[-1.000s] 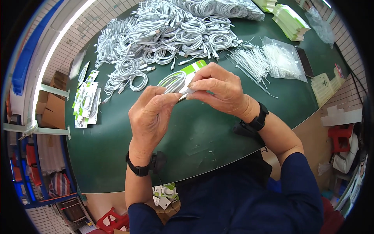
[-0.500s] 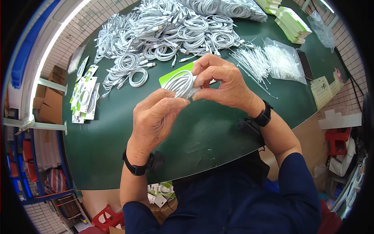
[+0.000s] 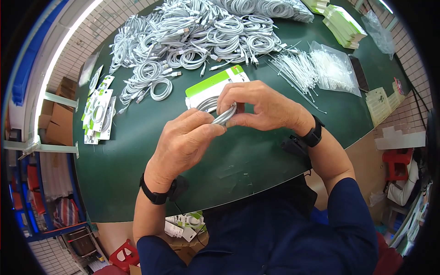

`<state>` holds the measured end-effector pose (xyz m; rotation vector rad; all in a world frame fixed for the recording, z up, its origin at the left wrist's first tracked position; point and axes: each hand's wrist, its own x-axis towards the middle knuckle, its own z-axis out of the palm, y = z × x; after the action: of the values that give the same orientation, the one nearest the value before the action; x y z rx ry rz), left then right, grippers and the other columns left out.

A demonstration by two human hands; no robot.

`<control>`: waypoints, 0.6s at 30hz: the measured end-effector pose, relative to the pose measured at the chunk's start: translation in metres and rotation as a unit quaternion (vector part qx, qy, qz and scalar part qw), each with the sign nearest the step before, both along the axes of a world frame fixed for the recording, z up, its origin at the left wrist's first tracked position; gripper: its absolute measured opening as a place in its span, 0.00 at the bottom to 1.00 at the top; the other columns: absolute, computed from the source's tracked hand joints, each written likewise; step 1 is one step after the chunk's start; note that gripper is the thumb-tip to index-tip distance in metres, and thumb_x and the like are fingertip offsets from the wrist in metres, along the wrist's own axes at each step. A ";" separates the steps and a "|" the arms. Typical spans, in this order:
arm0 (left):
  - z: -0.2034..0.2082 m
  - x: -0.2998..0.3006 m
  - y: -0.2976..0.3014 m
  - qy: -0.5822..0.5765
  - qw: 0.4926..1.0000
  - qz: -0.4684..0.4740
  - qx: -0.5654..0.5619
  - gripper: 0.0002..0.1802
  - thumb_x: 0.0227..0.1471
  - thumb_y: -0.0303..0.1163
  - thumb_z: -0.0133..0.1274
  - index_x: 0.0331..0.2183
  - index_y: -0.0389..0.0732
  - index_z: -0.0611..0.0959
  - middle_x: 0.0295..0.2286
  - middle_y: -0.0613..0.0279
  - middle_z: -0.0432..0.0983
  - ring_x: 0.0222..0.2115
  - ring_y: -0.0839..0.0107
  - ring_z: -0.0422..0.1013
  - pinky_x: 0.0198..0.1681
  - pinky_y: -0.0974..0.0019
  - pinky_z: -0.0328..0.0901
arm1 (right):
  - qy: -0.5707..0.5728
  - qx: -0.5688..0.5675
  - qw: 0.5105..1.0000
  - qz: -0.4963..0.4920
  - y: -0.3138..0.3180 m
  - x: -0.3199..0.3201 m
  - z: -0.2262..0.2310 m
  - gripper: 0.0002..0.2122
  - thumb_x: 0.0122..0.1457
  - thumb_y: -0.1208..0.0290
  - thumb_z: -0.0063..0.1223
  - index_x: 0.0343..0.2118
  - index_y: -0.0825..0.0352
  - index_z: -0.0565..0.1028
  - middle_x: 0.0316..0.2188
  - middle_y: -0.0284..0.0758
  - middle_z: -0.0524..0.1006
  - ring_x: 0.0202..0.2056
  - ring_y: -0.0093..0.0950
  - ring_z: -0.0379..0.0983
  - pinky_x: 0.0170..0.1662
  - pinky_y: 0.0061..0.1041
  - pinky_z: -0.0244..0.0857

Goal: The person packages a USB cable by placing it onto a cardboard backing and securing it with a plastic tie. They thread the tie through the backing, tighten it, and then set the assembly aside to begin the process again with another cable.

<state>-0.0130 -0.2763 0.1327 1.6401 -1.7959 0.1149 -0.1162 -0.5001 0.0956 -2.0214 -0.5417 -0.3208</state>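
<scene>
A coiled white cable (image 3: 223,118) is held between my two hands over the middle of the table. My left hand (image 3: 185,140) pinches the coil's near left side between thumb and fingers. On the right side of the loop, the thumb and bent fingers of my right hand (image 3: 254,105) close round the strands. Just beyond, a green and white packaging card (image 3: 215,82) lies on the table, partly covered by the coil and my right fingers. The cable's plug ends cannot be made out behind my fingers.
A large heap of coiled cables (image 3: 183,41) fills the far side of the green table (image 3: 243,169). Loose white cable ties (image 3: 295,71) and a clear bag of them (image 3: 337,71) lie right. Carded cables (image 3: 97,112) are piled left; stacked cards (image 3: 343,27) stand far right.
Both hands have come slightly nearer to me with the coil, which has turned in my fingers. The card behind it now shows more fully, lying on the table.
</scene>
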 end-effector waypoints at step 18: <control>-0.016 0.008 -0.001 0.138 0.989 0.041 -0.011 0.17 0.46 0.21 0.65 0.40 0.37 0.80 0.32 0.55 0.80 0.29 0.58 0.77 0.32 0.61 0.70 | 0.094 0.073 0.991 -0.059 0.007 -0.005 0.009 0.11 0.54 0.76 0.65 0.41 0.69 0.80 0.27 0.33 0.79 0.20 0.19 0.73 0.22 0.19 0.64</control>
<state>-0.0046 -0.2776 0.1165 1.6275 -1.5141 -0.0539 -0.1214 -0.4936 0.1046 -1.9195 -0.2736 -0.2303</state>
